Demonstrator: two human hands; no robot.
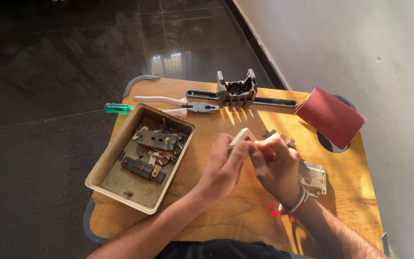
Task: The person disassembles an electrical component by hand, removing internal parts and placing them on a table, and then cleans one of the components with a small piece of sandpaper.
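Note:
My left hand (224,170) and my right hand (276,168) meet over the middle of a small wooden table (245,216). Together they grip a small off-white plastic part (241,136), its end sticking up between the fingers. A hint of red shows between my hands; what it is I cannot tell. My right wrist wears red and white threads (295,206). Just behind my right hand lies a beige switch-like piece (315,177) on the table.
A tan metal tray (109,165) with rusty electrical parts sits at the left. Behind it lie white-handled pliers (178,103) and a green-handled screwdriver (118,108). A grey plastic bracket (237,91) stands at the back, red sandpaper (330,116) at the right. Several small dark bits (269,133) lie nearby.

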